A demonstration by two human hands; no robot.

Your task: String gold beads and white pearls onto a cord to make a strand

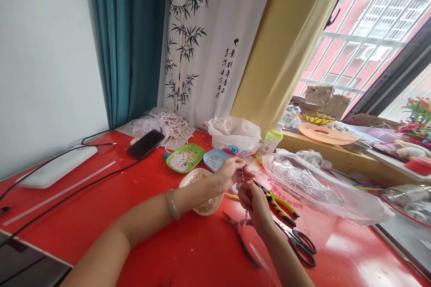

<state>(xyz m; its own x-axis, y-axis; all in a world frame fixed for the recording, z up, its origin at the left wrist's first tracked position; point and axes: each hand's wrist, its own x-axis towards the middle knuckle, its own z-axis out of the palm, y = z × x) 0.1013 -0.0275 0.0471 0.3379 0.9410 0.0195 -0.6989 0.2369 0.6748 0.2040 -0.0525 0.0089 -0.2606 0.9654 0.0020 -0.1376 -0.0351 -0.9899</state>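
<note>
My left hand (230,172) is raised over the table's middle, its thumb and fingers pinched on the upper end of a bead strand (245,219). Just below and to the right, my right hand (257,202) has its fingers closed round the same strand. The lower end dangles beneath the right hand, over dark-handled pliers (247,251). Under my left forearm, which wears a pale green bangle (173,204), sits a white bowl (182,182) of gold beads (206,206), partly covered. Yellow-and-black pliers (282,210) and black-handled scissors (303,245) lie right of my right hand.
Behind the hands are a green tray (201,152) of beads, a blue dish (208,154), a white plastic bag (251,134) and a bottle (270,141). A clear bag (303,184) lies right; a phone (146,144) and bead strands (177,128) stand back left. Cables (72,193) cross the left.
</note>
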